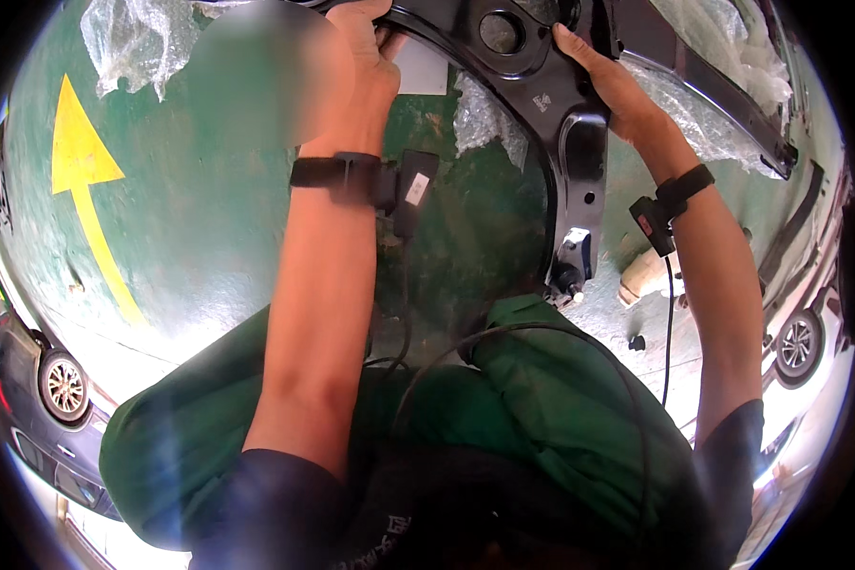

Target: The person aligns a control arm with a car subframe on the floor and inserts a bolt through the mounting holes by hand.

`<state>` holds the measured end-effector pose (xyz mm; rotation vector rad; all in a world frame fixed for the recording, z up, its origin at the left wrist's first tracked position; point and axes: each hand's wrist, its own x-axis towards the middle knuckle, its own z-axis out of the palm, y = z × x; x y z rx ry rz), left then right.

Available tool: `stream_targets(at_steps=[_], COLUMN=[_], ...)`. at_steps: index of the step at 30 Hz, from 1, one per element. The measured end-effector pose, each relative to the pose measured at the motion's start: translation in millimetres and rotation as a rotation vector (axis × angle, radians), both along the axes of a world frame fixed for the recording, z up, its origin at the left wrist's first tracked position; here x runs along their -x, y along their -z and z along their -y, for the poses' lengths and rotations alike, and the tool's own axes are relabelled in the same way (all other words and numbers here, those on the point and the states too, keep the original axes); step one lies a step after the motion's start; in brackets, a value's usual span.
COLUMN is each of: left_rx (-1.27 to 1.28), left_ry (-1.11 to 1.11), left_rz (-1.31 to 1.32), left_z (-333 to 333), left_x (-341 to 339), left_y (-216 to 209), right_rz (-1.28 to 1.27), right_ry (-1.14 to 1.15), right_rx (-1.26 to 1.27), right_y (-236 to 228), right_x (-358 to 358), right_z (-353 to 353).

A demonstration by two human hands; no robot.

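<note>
A glossy black metal car subframe (513, 81) with round holes and a curved inner edge lies across the top of the view. My left hand (366, 47) is closed on its upper left edge, with some fingers cut off by the frame's top. On the other side, my right hand (617, 90) grips it with the thumb on top, and the remaining fingers are hidden beneath. One leg of the part points toward me and ends in a dark joint (568, 277) near my knee. A further black bar (703, 90) runs off at the right; whether it joins the same part I cannot tell.
Crumpled clear bubble wrap (138, 43) lies at the upper left, with more wrap (731, 38) at the right. The green floor carries a yellow arrow (85, 166). Cables hang from my wrist straps. Parked cars (43, 399) stand at both sides. A blurred patch covers the upper left.
</note>
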<state>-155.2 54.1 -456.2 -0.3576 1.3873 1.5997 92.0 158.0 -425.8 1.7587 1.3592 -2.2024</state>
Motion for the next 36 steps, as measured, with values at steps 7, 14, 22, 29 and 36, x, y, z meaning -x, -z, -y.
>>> stream_targets(at_steps=[7, 14, 22, 29, 36], left_rx=[0.049, -0.015, 0.026, 0.054, -0.047], left_ry=[-0.050, 0.014, -0.099, -0.089, -0.018], left_rz=[0.018, -0.006, 0.024, 0.013, 0.032], left_z=[-5.4, -0.7, -3.6, -4.6, -3.3], left_x=[-0.1, 8.9, 3.2, 2.9, 6.9], left_y=[0.5, 11.1, 1.0, -2.8, -3.8], right_rz=[-0.039, -0.060, -0.054, 0.100, 0.185], right_ry=[-0.048, -0.021, 0.037, 0.062, 0.207], right_rx=[0.053, 0.028, -0.059, 0.075, -0.029], right_y=[5.9, -2.8, 2.4, -1.6, -3.9], right_x=[-20.1, -26.7, -31.0, -63.2, -57.1], right_z=[6.7, 19.9, 27.0, 55.2, 76.9])
